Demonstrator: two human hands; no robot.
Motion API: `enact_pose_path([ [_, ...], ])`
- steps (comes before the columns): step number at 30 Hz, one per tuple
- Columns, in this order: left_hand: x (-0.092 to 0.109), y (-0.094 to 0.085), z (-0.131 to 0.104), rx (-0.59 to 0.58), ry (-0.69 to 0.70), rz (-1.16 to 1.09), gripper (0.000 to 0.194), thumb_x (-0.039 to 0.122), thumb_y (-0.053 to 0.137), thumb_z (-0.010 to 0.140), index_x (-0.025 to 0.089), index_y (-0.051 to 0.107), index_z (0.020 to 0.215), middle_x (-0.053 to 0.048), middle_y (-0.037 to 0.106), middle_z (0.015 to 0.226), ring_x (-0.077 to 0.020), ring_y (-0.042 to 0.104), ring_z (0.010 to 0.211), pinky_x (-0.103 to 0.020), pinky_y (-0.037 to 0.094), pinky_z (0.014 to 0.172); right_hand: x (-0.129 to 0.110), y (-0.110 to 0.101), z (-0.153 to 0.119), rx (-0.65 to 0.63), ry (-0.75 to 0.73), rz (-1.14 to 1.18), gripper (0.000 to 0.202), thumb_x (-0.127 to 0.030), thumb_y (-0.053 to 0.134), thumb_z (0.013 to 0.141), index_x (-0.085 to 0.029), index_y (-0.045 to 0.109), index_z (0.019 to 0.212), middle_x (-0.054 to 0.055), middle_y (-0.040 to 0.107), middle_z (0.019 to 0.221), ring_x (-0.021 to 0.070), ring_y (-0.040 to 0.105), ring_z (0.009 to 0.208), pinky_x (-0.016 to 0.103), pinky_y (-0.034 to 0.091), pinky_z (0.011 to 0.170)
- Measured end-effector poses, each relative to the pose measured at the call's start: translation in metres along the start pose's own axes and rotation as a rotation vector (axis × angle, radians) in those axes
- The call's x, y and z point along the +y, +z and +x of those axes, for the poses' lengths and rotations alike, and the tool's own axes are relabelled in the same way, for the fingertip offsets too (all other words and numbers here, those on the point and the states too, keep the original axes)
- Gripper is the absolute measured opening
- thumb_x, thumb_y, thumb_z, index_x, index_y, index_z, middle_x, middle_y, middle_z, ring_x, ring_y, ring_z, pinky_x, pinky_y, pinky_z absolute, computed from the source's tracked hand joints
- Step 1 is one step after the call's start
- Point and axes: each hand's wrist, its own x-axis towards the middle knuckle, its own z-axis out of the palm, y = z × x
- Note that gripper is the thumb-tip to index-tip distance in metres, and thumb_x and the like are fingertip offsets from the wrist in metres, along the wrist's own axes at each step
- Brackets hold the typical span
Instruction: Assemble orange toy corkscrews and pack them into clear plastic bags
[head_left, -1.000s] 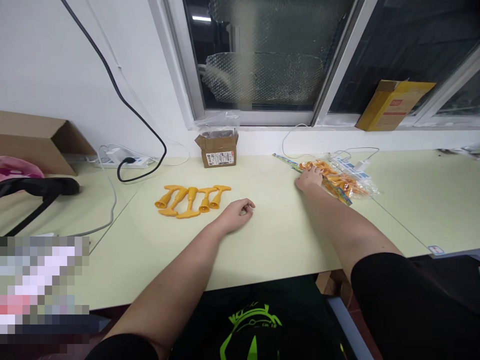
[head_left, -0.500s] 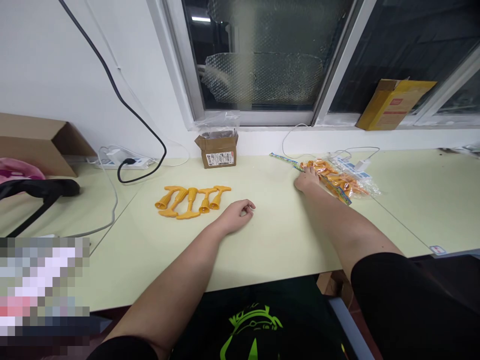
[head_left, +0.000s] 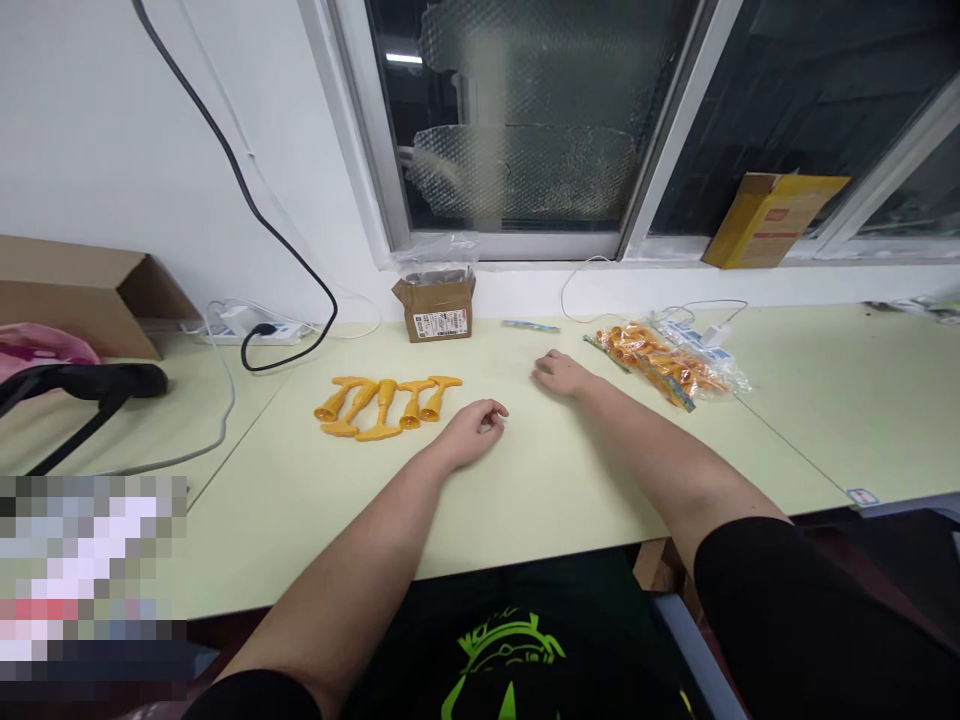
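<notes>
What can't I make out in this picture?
All in the head view:
Right hand: its back hides the palm.
Bagged orange pieces: glare and overlap hide the count.
Small cardboard box: label print too small.
Large cardboard box: cut off by the left edge.

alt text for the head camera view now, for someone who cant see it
A person's curled left hand and right hand are at a pale table, between five yellow T-handled pieces and a clear bag of orange pieces. Behind them, a small cardboard box stands near a window.
</notes>
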Motion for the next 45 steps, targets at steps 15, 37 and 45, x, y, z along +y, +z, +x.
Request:
enact_pose_path([
  [15,-0.006,-0.005,0.005,0.157,0.068,0.242,0.021,0.028,0.065,0.087,0.024,0.070,0.107,-0.006,0.066,0.115,-0.0270,0.059,0.115,-0.045,0.046,0.106,-0.038,0.003,-0.062,-0.087,-0.191,0.222,0.075,-0.052,0.089,0.062,-0.026,0.060,0.126,0.010,0.058,0.135,0.0332,0.052,0.133,0.058,0.026,0.120],
  [37,-0.011,-0.003,0.014,0.247,-0.008,0.363,0.011,0.016,0.060,0.087,0.022,0.066,0.094,-0.007,0.070,0.100,-0.0256,0.065,0.101,-0.040,0.052,0.091,-0.086,0.027,-0.092,0.057,-0.310,0.157,0.036,-0.042,0.063,0.095,-0.015,0.068,0.119,0.020,0.056,0.147,0.0325,0.049,0.142,0.048,0.040,0.116],
  [45,0.003,-0.003,0.011,0.353,0.184,0.268,0.011,0.021,0.054,0.095,0.021,0.066,0.097,-0.005,0.070,0.097,-0.0202,0.065,0.095,-0.035,0.051,0.089,-0.105,0.033,-0.083,0.121,-0.253,0.116,0.038,-0.031,0.041,0.104,-0.011,0.069,0.121,0.020,0.039,0.163,0.0293,0.027,0.156,0.047,0.025,0.126],
])
